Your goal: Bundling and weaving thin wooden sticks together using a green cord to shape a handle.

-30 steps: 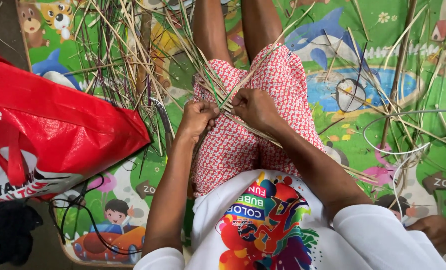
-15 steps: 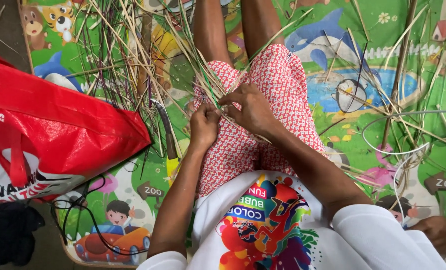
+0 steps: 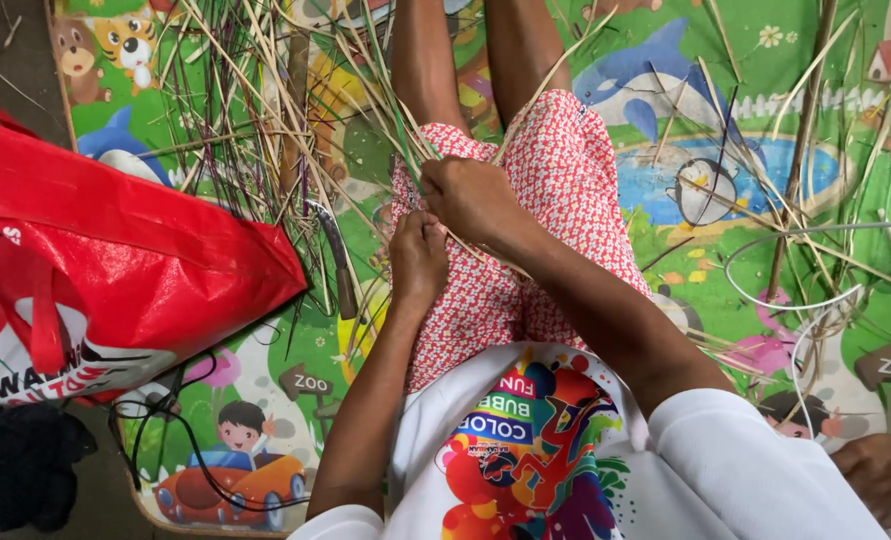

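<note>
My left hand and right hand closed together on thin dried straw-coloured reed strips over my lap, curved metal knife just left, red plastic bag farther left

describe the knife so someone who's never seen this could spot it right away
Start at the big red bag on the left; just off its right corner, a knife lies on the cartoon play mat beside the left hand. Among pale thin reed strips, it alone is a curved grey blade with a dark handle.

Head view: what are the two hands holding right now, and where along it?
Both the left hand and right hand pinch thin dried grass strands over the lap; each grip hides the ends.
</note>
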